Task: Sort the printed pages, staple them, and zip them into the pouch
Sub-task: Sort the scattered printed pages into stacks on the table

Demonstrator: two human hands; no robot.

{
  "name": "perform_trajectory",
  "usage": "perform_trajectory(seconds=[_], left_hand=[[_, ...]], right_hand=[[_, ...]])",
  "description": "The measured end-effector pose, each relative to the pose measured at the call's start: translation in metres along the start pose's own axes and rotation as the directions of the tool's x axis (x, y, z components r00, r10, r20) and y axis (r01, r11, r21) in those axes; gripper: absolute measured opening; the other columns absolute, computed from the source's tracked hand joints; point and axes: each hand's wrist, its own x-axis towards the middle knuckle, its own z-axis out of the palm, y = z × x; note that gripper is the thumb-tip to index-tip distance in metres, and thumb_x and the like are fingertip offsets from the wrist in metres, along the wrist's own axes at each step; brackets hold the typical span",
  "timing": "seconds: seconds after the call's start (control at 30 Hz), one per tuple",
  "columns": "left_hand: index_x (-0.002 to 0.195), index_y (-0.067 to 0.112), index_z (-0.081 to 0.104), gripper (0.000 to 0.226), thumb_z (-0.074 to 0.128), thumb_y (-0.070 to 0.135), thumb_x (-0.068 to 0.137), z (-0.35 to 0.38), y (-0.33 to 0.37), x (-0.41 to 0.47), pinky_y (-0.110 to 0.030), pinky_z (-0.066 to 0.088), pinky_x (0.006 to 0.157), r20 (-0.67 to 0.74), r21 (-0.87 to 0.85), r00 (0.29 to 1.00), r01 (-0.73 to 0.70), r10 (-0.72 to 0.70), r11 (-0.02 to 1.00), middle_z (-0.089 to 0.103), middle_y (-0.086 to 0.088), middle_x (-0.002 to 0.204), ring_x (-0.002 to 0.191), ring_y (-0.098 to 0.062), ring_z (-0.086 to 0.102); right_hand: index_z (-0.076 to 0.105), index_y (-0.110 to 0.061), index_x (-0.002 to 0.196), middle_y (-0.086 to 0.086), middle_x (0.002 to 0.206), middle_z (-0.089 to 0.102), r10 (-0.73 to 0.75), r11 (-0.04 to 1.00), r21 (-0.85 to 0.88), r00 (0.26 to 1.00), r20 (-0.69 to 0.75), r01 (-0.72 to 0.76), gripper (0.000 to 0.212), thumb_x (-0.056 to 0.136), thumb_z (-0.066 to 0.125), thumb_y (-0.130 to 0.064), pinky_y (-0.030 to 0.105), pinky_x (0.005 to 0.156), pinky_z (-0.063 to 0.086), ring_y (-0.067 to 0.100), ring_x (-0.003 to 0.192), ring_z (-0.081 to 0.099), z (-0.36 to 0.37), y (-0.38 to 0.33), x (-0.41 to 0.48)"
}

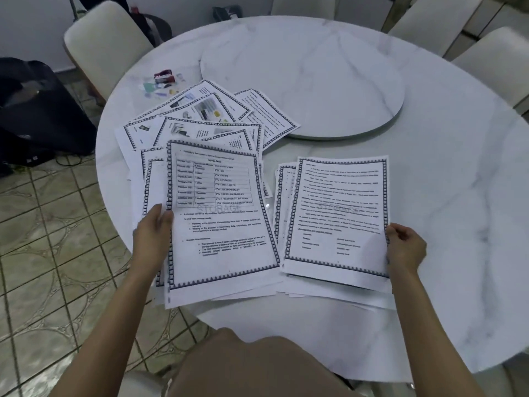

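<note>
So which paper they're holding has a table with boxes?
The left page, gripped by the left hand, atop the left pile; the right page, in the right hand, shows only text.

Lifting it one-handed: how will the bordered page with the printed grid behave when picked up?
Probably floppy: the white bordered page with the printed grid looks like one thin sheet, held only at its left edge by the left hand, so it may droop. Likely slippery: sheets beneath lie askew.
</note>
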Motion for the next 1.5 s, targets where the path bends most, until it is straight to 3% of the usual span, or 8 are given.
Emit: perform_trajectory(seconds=[0.17,0.4,0.67,0.8,0.93,1.1,1.23,1.5], left_hand=[[0.093,0.000,0.051,0.023,0.041,0.021,0.098,-0.019,-0.002,0.012,-0.037,0.042,0.071,-0.097,-0.078,0.993,-0.074,0.066,0.994,0.058,-0.021,0.092,0.083,-0.024,0.053],[0.094,0.026,0.057,0.016,0.042,0.024,0.099,-0.025,0.011,0.020,-0.045,0.048,0.086,-0.121,-0.268,0.992,-0.076,0.045,0.960,0.062,0.001,0.094,0.095,-0.021,0.057],[0.102,0.012,0.055,0.015,0.042,0.019,0.099,-0.012,0.021,0.015,-0.031,0.047,0.078,-0.110,-0.362,0.990,-0.117,0.082,0.925,0.060,0.008,0.089,0.089,-0.018,0.055],[0.097,0.016,0.055,0.014,0.042,0.017,0.099,-0.005,0.027,0.008,-0.015,0.048,0.070,-0.084,-0.387,0.992,-0.122,0.097,0.914,0.060,0.011,0.087,0.078,-0.003,0.056],[0.102,0.016,0.057,0.015,0.043,0.018,0.099,0.003,0.032,0.003,-0.022,0.048,0.078,-0.044,-0.413,0.995,-0.102,0.092,0.905,0.061,0.011,0.093,0.083,-0.003,0.057],[0.093,0.028,0.059,0.017,0.044,0.022,0.098,0.012,0.035,-0.004,-0.025,0.050,0.076,0.005,-0.415,0.996,-0.078,0.088,0.906,0.064,0.012,0.092,0.081,-0.001,0.060],[0.101,0.018,0.058,0.014,0.044,0.021,0.098,0.018,0.037,-0.009,-0.016,0.051,0.071,0.006,-0.457,0.998,-0.057,0.067,0.888,0.064,0.012,0.090,0.076,0.005,0.061],[0.086,0.024,0.059,0.022,0.041,0.026,0.099,0.019,0.038,-0.016,-0.038,0.048,0.080,0.040,-0.471,0.999,0.006,0.014,0.882,0.062,0.005,0.085,0.082,-0.016,0.056]], right_hand=[[0.066,0.001,0.104,0.020,0.103,0.067,-0.020,0.999,-0.040,1.000,0.013,0.020,0.021,0.086,0.061,-0.008,0.023,0.080,0.041,0.017,0.084,0.055,0.001,0.008,-0.003],[0.066,0.002,0.104,0.020,0.102,0.067,-0.074,0.991,-0.111,0.996,0.045,0.078,0.020,0.087,0.060,-0.006,0.023,0.083,0.041,0.026,0.087,0.059,0.001,0.012,0.000],[0.065,0.003,0.104,0.021,0.100,0.067,-0.119,0.979,-0.158,0.991,0.056,0.127,0.020,0.085,0.059,-0.002,0.026,0.087,0.042,0.033,0.094,0.061,-0.003,0.016,-0.001],[0.063,-0.007,0.111,0.017,0.112,0.059,-0.210,0.958,-0.194,0.977,0.024,0.210,0.027,0.084,0.063,-0.010,0.044,0.097,0.041,0.037,0.101,0.054,0.003,0.013,-0.006],[0.064,-0.016,0.112,0.003,0.113,0.061,-0.202,0.979,0.041,0.950,0.237,0.198,0.024,0.088,0.061,-0.020,0.014,0.079,0.044,0.019,0.094,0.053,0.017,-0.014,-0.036],[0.063,-0.022,0.105,-0.010,0.095,0.065,-0.273,0.955,0.255,0.781,0.561,0.151,0.016,0.091,0.055,-0.025,0.006,0.070,0.043,-0.009,0.081,0.057,0.033,-0.054,-0.079],[0.060,-0.021,0.096,-0.006,0.090,0.062,-0.294,0.934,0.342,0.773,0.562,0.107,0.012,0.086,0.064,-0.019,0.008,0.069,0.046,0.002,0.079,0.056,0.048,-0.066,-0.098],[0.061,-0.020,0.075,-0.005,0.072,0.061,-0.258,0.923,0.379,0.839,0.479,0.067,0.012,0.084,0.066,-0.014,0.022,0.061,0.043,0.009,0.066,0.052,0.047,-0.068,-0.096]])
